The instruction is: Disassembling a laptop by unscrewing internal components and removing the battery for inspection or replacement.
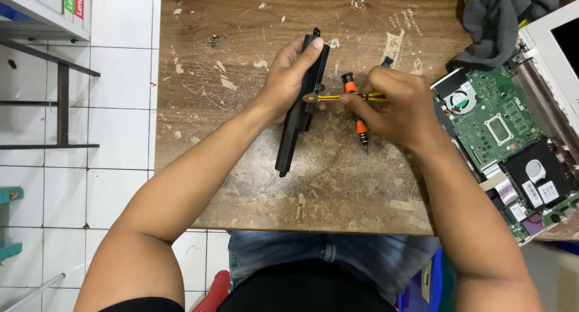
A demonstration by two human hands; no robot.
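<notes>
Left hand (289, 76): we grip the black battery bar (300, 107).
Right hand (395, 104): we pinch the yellow-black pry tool (338, 97).
Progress: bar not yet opened.

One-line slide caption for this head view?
Left hand grips a long black laptop battery bar on a worn wooden table; right hand holds a yellow-and-black tool against it.
</notes>
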